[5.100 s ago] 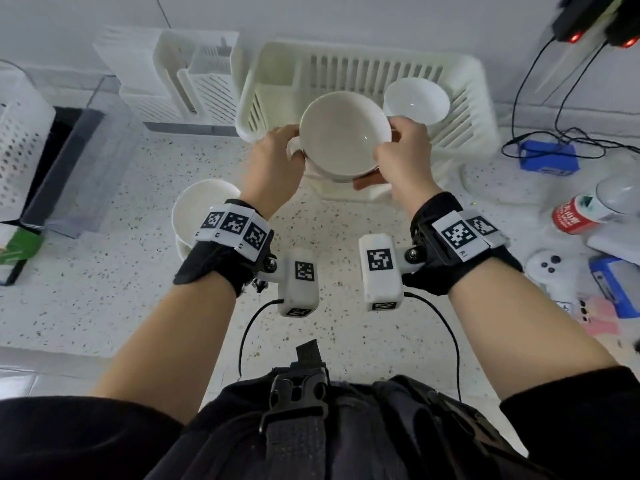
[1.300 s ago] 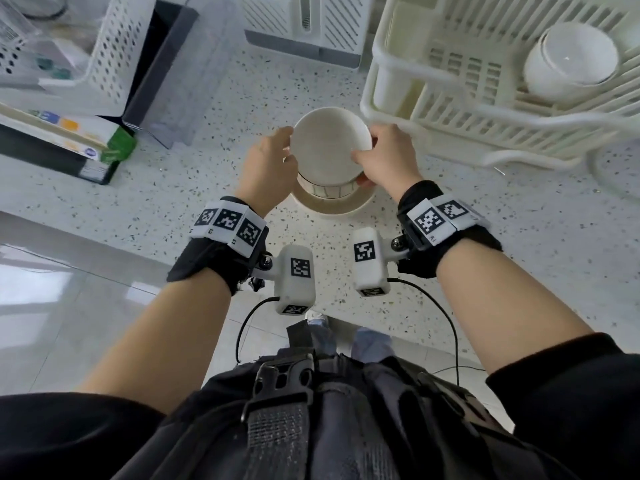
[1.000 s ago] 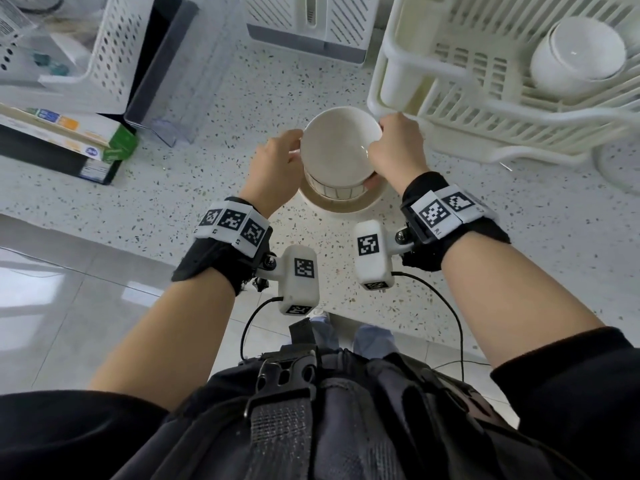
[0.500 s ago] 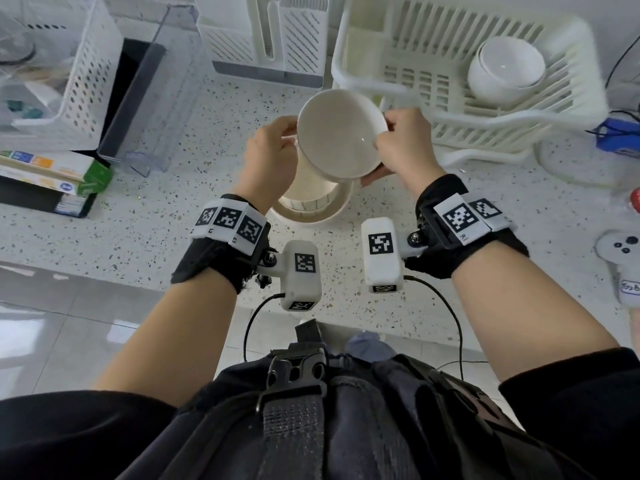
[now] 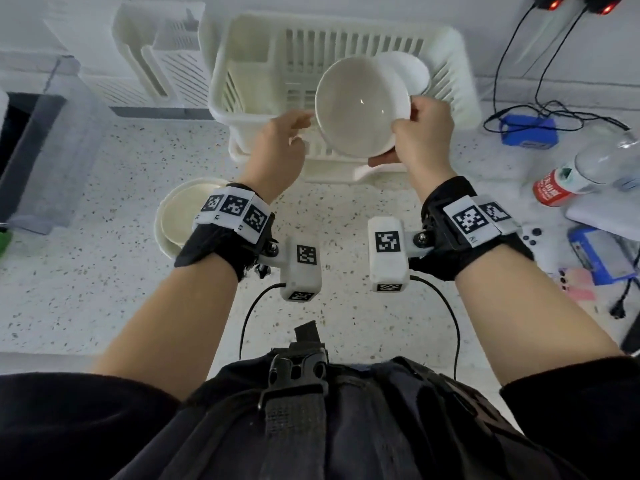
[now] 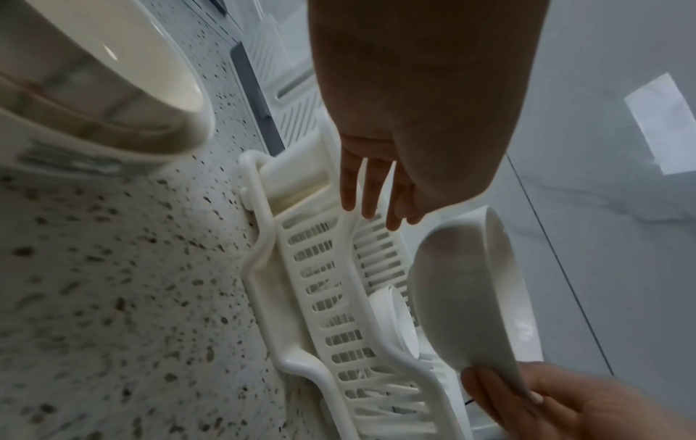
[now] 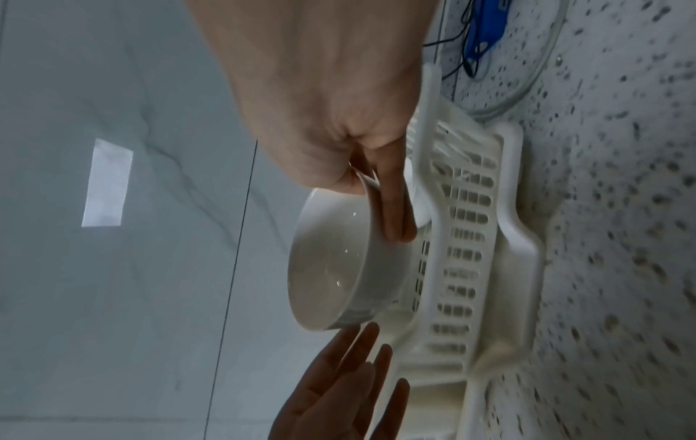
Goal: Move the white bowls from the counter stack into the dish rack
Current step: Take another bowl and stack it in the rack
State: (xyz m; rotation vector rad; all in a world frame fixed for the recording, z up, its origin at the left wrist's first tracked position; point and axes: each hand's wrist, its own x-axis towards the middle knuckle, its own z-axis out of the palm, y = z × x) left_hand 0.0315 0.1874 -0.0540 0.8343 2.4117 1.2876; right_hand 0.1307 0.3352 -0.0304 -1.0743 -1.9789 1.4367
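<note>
My right hand [image 5: 403, 140] pinches a white bowl [image 5: 362, 105] by its right rim, thumb inside and fingers underneath, as the right wrist view shows [image 7: 391, 208]. The bowl [image 7: 339, 268] is tilted above the front of the cream dish rack [image 5: 242, 98]. My left hand [image 5: 301, 123] is open, with straight fingers [image 6: 373, 193] just off the bowl's left side and not touching it. Another white bowl [image 5: 412, 72] leans in the rack behind the held one. The counter stack of bowls [image 5: 180, 216] sits left of my left wrist.
A white slotted organizer [image 5: 162, 64] stands left of the rack, and a clear bin [image 5: 45, 150] is farther left. To the right lie a blue device with black cables [image 5: 528, 129], a red-labelled bottle [image 5: 568, 178] and other small items.
The bowl has come up off the counter stack and moved right, over the rack. My left hand has let go of it and opened; only the right hand holds it now.
</note>
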